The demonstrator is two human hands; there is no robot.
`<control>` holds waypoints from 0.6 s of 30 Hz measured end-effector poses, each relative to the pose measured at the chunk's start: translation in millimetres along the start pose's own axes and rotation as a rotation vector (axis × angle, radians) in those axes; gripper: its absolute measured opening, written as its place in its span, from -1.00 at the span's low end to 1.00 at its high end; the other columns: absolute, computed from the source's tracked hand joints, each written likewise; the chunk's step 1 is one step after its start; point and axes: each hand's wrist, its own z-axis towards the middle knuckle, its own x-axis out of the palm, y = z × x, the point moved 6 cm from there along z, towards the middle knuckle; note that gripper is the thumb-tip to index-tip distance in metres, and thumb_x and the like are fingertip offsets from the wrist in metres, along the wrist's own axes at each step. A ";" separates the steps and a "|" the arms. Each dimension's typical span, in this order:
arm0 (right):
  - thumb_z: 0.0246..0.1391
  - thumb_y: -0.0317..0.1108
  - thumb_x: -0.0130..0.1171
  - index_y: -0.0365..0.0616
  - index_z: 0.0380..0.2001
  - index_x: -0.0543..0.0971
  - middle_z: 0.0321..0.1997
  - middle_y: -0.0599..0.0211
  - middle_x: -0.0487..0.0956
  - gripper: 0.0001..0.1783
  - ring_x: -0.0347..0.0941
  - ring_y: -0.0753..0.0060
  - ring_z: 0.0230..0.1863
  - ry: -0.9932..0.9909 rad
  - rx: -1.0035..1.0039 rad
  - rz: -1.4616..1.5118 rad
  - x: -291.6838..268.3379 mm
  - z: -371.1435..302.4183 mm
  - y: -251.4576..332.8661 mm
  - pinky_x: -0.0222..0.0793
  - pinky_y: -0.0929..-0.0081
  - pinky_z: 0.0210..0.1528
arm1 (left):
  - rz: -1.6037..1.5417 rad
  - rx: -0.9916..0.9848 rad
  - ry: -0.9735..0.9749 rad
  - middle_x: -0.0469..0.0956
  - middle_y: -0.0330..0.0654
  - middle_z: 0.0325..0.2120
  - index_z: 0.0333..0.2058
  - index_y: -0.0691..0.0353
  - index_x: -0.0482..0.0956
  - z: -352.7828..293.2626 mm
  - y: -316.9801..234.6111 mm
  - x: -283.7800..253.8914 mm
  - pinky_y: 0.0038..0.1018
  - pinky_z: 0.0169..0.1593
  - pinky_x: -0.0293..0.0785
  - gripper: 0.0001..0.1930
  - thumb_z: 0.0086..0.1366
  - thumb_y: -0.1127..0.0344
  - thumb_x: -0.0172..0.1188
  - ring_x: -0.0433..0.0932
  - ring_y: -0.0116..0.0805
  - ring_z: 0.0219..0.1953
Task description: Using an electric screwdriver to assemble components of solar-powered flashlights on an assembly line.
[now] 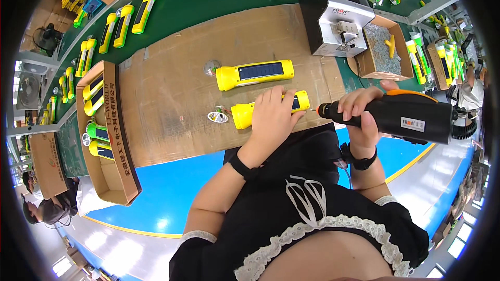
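On the cardboard sheet (172,88) my left hand (273,114) is closed over a yellow flashlight (241,116) lying on its side, its dark panel partly hidden by my fingers. A round silver reflector (217,115) hangs out at its left end on thin wires. My right hand (360,109) grips a black electric screwdriver (432,117) held level, its tip pointing left toward the flashlight's right end, with a small gap between. Just beyond lies a second yellow flashlight (229,79), panel up, with a clear reflector (211,67) beside its left end.
A silver and black machine (336,34) stands at the back right, next to a cardboard box (367,65) of small metal pieces with a yellow part on top. At left, a long open carton (112,190) holds several flashlights. More flashlights (145,12) line the green bench.
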 end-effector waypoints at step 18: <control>0.06 -0.36 0.17 -0.09 -0.01 0.14 -0.53 0.31 0.36 -0.49 0.34 0.45 -0.54 0.103 -0.006 -0.106 9.8 -11.9 -39.3 0.36 0.41 -0.36 | -0.033 -0.022 0.007 0.42 -0.17 -0.32 -0.18 0.19 0.53 -0.5 0.8 -3.0 -0.33 -0.18 0.32 -0.47 -0.19 0.13 0.41 0.44 -0.20 -0.23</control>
